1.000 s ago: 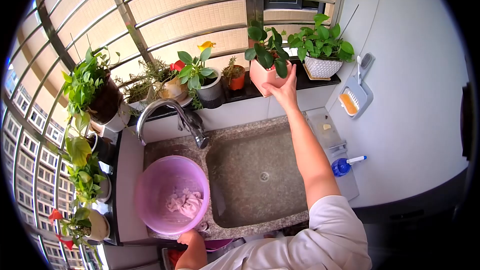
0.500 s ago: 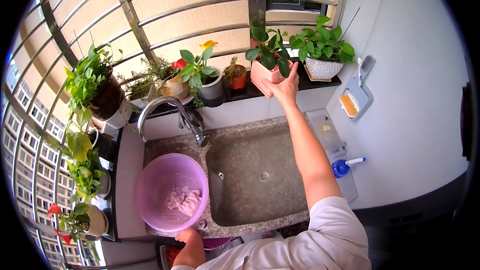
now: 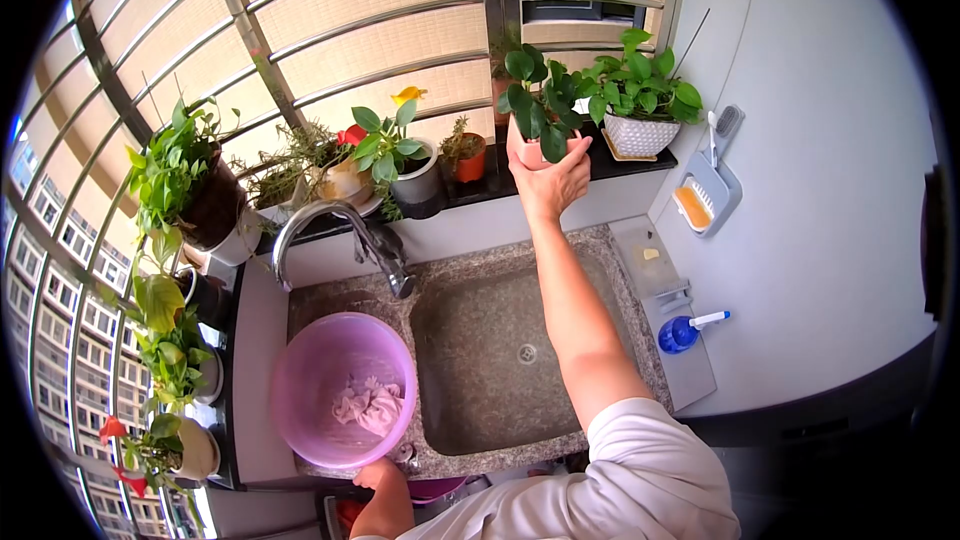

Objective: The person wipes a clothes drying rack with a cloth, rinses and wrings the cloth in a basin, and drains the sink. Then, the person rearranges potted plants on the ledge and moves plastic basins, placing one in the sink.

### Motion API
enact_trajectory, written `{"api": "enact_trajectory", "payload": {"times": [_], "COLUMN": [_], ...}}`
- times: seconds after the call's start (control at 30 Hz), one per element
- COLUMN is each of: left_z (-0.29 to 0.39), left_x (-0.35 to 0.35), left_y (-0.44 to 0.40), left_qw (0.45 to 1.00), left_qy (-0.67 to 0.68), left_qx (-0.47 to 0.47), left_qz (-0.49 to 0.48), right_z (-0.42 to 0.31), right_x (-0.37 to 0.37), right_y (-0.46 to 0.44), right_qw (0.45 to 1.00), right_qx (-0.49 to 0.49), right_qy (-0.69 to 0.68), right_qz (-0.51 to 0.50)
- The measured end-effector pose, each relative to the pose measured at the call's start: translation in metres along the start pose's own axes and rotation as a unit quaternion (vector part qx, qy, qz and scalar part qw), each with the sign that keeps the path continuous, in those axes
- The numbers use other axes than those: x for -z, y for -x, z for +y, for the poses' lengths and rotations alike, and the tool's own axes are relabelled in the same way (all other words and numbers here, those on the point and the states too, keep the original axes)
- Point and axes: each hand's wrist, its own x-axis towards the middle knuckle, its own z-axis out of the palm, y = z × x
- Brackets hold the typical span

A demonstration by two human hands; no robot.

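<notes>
My right hand point(image 3: 552, 183) is wrapped round the front of a pink pot point(image 3: 530, 153) with a dark-leaved plant, at the black ledge point(image 3: 465, 188) behind the sink. The white patterned pot point(image 3: 640, 136) stands just right of it, a small orange pot point(image 3: 470, 162) to its left. Near the bottom, my left hand point(image 3: 374, 474) is closed by the front rim of a purple basin point(image 3: 345, 450); its fingertips are hard to see. Inside the basin lies a crumpled pink cloth point(image 3: 368, 406).
Below the ledge is a stone sink point(image 3: 500, 360), with a curved faucet point(image 3: 335, 208) at its back left. Several potted plants line the left ledge beside metal bars. A blue bottle point(image 3: 678, 335) stands right of the sink; a soap holder point(image 3: 708, 195) hangs on the wall.
The pink pot has been turned and sits slightly further right. My right hand has shifted from its right side to its front, and the forearm has swung left. My left hand stays by the basin.
</notes>
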Motion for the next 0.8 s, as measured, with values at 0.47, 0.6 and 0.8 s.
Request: {"api": "enact_trajectory", "payload": {"times": [0.47,0.6,0.8], "left_z": [0.001,0.001,0.002], "left_x": [0.000,0.001,0.004], "left_y": [0.001,0.000,0.002], "left_qw": [1.000,1.000,1.000], "left_qy": [0.013,0.017,0.018], "left_qx": [0.007,0.008,0.009], "left_qz": [0.000,-0.004,-0.008], "right_z": [0.055,0.061,0.074], "right_x": [0.012,0.011,0.013], "right_y": [-0.033,-0.036,-0.054], "right_qw": [0.975,0.968,0.940], "right_qx": [0.091,0.095,0.108], "right_qy": [-0.135,-0.156,-0.224], "right_qz": [-0.150,-0.170,-0.234]}}
